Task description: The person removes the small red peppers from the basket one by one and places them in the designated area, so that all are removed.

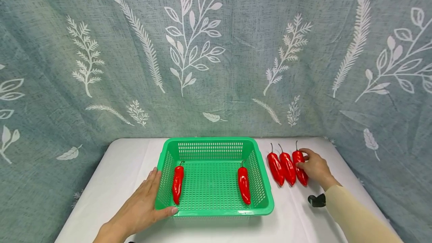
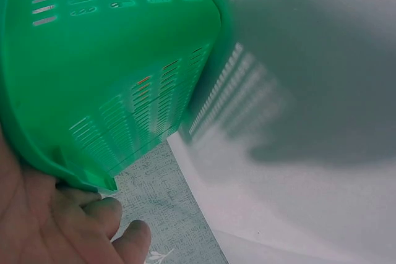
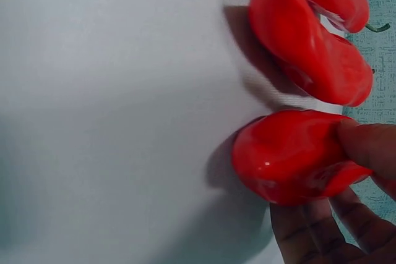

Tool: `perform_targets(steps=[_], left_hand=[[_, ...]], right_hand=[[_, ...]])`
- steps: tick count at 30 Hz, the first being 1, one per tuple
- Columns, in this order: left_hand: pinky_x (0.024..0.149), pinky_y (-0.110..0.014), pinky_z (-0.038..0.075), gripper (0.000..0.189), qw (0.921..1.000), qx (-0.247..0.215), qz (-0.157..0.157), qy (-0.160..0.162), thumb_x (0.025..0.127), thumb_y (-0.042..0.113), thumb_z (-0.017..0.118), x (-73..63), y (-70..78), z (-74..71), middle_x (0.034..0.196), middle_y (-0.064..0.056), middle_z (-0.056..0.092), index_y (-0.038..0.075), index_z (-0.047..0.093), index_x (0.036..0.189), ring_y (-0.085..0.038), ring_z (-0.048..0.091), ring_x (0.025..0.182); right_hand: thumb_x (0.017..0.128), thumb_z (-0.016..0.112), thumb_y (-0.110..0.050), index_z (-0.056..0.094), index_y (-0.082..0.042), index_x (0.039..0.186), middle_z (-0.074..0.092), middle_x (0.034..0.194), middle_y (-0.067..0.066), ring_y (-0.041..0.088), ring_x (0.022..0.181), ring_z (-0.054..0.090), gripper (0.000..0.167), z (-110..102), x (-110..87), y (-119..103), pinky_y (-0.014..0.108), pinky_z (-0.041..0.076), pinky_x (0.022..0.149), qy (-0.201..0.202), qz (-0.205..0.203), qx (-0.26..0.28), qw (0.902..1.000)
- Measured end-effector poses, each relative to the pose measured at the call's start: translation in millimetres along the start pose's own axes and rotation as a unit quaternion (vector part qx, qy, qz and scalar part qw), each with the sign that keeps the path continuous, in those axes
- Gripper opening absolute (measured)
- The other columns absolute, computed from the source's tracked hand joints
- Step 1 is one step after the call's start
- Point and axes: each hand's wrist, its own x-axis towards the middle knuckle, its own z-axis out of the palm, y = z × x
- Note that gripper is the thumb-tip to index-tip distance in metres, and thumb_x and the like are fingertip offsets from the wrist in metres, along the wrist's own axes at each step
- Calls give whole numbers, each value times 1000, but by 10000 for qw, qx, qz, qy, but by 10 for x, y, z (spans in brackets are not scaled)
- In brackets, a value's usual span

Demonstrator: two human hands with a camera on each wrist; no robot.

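A green plastic basket (image 1: 219,212) stands on the table with two red chili peppers inside, a left one (image 1: 177,185) and a right one (image 1: 243,185). My left hand (image 1: 140,203) rests at its front left corner, thumb over the front rim and fingers stretched along the left side. To the right of the basket lie three more red peppers in a row: a near one (image 1: 276,169), a middle one (image 1: 288,169) and an outer one (image 3: 297,153). My right hand (image 1: 315,168) holds the outer pepper between thumb and fingers, its fingertips partly hidden behind it.
A white cloth (image 1: 283,216) covers the table. Behind it hangs a grey-green curtain (image 1: 233,66) with white leaf prints. A small black device (image 1: 317,200) sits at my right wrist, by the pale sleeve (image 1: 351,213).
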Motion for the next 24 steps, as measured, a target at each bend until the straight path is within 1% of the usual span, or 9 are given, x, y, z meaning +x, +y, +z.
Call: perform_targets(steps=[4, 11, 17, 24], left_hand=[[126, -61, 31, 129, 10000, 2, 8, 4, 84, 89, 57, -5, -6, -4, 177, -19, 12, -2, 18, 167, -42, 23, 161], [125, -61, 33, 128, 10000, 19, 28, 17, 84, 87, 59, -2, -11, 3, 176, -19, 13, -2, 18, 167, -43, 25, 159], [125, -61, 32, 127, 10000, 32, 44, 15, 85, 85, 61, 3, -5, 4, 176, -20, 13, -3, 19, 167, -43, 25, 160], [126, -60, 32, 128, 9999, 32, 94, 53, 85, 87, 58, -1, -1, 13, 176, -20, 14, -3, 19, 166, -41, 24, 160]], right_hand=[[98, 70, -17, 39, 0, 158, 51, 144, 38, 47, 117, 62, 69, 29, -4, -16, 50, 61, 88, -40, 21, 25, 10000], [99, 69, -18, 40, 1, 157, 52, 144, 38, 51, 123, 58, 68, 67, 12, -1, 61, 55, 97, -28, 10, -111, 9999], [99, 68, -19, 41, 0, 158, 51, 147, 37, 52, 126, 57, 68, 67, 21, 17, 65, 51, 101, -43, 39, -134, 9999], [99, 68, -17, 43, 2, 155, 52, 144, 38, 51, 123, 57, 65, 53, 3, 17, 65, 51, 101, 29, 100, -144, 9998]])
